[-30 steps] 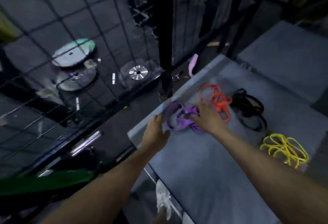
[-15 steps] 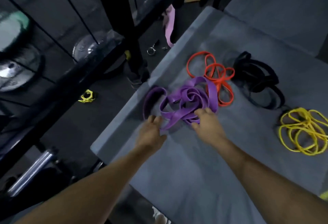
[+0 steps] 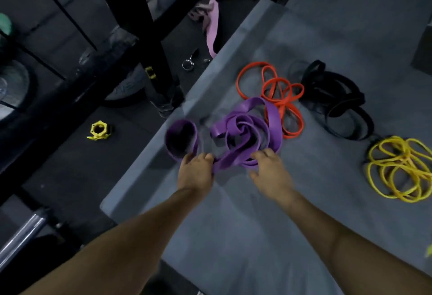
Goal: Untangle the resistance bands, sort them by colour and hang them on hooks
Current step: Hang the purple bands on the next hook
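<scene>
A tangle of wide purple bands (image 3: 243, 131) lies on a grey padded platform (image 3: 233, 236), near its left edge. My left hand (image 3: 196, 173) grips the near end of the purple tangle. On the tangle's near right side rests my right hand (image 3: 268, 171), fingers curled over a strand. Behind the purple ones lie orange bands (image 3: 278, 91). Black bands (image 3: 336, 100) sit to their right, and thin yellow bands (image 3: 402, 168) are coiled at the far right. No hooks are in view.
A black rack post (image 3: 149, 37) stands left of the platform on the dark floor. A yellow barbell collar (image 3: 99, 130), a metal spring clip (image 3: 189, 61) and weight plates (image 3: 14, 89) lie on the floor. A pink band (image 3: 212, 30) hangs beyond the platform.
My head has tilted down and closer to the platform. Both hands have drawn back toward me to the near side of the purple tangle, which has spread out.
</scene>
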The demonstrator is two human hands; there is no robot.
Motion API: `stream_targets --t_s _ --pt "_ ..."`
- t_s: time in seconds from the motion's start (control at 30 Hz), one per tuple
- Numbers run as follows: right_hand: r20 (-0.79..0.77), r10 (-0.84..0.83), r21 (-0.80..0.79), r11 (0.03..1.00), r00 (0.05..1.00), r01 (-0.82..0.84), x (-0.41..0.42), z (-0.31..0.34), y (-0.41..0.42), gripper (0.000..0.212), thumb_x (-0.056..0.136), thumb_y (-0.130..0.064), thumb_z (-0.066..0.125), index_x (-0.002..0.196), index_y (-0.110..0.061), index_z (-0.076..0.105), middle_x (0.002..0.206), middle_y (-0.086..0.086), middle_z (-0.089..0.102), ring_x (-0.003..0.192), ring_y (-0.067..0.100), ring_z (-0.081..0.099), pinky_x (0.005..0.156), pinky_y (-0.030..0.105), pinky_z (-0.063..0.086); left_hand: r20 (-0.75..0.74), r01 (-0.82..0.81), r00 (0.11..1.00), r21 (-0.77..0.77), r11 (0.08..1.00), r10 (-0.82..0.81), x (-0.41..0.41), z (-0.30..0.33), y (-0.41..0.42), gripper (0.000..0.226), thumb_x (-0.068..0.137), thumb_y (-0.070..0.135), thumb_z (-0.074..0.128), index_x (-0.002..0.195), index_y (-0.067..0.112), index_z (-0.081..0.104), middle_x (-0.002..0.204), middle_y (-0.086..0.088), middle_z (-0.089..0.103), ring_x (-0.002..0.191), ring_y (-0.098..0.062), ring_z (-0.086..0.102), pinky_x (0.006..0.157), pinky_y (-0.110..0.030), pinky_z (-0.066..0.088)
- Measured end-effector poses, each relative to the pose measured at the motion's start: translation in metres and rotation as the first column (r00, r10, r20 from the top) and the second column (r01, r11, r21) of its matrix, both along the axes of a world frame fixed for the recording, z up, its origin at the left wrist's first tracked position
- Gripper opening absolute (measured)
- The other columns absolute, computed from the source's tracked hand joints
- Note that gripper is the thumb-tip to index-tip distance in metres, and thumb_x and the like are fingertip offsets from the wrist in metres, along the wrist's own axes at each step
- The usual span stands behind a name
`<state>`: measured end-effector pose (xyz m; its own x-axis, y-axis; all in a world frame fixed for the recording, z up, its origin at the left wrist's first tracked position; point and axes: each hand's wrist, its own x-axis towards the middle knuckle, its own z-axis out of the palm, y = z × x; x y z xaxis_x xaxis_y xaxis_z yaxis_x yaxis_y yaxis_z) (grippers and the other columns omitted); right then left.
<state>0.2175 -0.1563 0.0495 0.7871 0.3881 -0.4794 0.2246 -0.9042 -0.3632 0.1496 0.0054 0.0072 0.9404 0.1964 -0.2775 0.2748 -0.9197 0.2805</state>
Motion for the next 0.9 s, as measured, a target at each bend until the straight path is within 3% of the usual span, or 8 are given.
stream_targets --t_s 0.23,0.33,0.5,0.63,0.77,0.9 --pt "0.027 0.054 0.104 0.993 0.998 -0.057 -0.008 0.075 0.006 0.044 0.084 -0.013 0.058 0.127 -0.012 0.048 0.129 0.008 0.041 0.124 0.025 0.040 0.103 0.031 0.037 0.110 -0.049 0.990 -0.343 0.938 0.092 -0.013 0.107 0.006 0.034 0.069 0.020 0.044 0.098 0.013 0.061 0.099 -0.009 0.063 0.094 -0.028 0.057 0.077 -0.026 0.038" --pt "0.068 0.121 0.149 0.980 0.990 -0.130 -0.013 0.117 0.010 0.051 0.084 -0.018 0.060 0.131 -0.012 0.045 0.134 0.009 0.040 0.126 0.025 0.039 0.103 0.028 0.031 0.130 -0.073 0.983 -0.372 0.925 0.130 -0.022 0.158 0.004 0.030 0.071 0.017 0.048 0.099 0.013 0.059 0.095 -0.004 0.060 0.092 -0.024 0.054 0.072 -0.021 0.031" --pt "0.153 0.220 0.184 0.952 0.963 -0.247 -0.029 0.189 0.009 0.065 0.080 -0.016 0.063 0.138 -0.011 0.036 0.139 0.010 0.038 0.129 0.027 0.038 0.105 0.034 0.034 0.239 -0.055 0.955 -0.439 0.897 0.176 -0.051 0.256 -0.007 0.020 0.068 0.014 0.046 0.083 0.007 0.057 0.072 -0.005 0.055 0.061 -0.010 0.047 0.060 -0.022 0.034" --pt "0.139 0.234 0.275 0.924 0.962 -0.264 -0.043 0.262 0.007 0.061 0.080 -0.008 0.062 0.137 -0.010 0.039 0.139 0.013 0.040 0.127 0.028 0.044 0.102 0.028 0.032 0.344 -0.034 0.918 -0.432 0.901 0.200 -0.077 0.342 -0.012 0.022 0.077 -0.005 0.055 0.094 0.007 0.061 0.081 -0.002 0.062 0.072 -0.007 0.057 0.067 -0.022 0.043" --pt "0.176 0.341 0.378 0.843 0.923 -0.384 -0.059 0.337 0.010 0.050 0.072 -0.007 0.065 0.121 -0.013 0.055 0.119 0.010 0.057 0.109 0.026 0.058 0.086 0.028 0.044 0.446 0.012 0.876 -0.398 0.917 0.182 -0.105 0.428 -0.014 0.025 0.079 -0.010 0.055 0.093 0.011 0.058 0.078 0.010 0.055 0.070 0.011 0.053 0.064 -0.006 0.036" --pt "0.194 0.392 0.528 0.731 0.899 -0.432 -0.081 0.412 0.019 0.028 0.074 -0.007 0.073 0.082 -0.027 0.055 0.081 -0.006 0.059 0.078 0.010 0.054 0.073 0.023 0.041 0.526 -0.003 0.804 -0.462 0.887 0.277 -0.134 0.504 -0.014 0.037 0.078 -0.015 0.051 0.085 0.021 0.056 0.077 0.010 0.058 0.066 0.013 0.054 0.068 -0.007 0.041"
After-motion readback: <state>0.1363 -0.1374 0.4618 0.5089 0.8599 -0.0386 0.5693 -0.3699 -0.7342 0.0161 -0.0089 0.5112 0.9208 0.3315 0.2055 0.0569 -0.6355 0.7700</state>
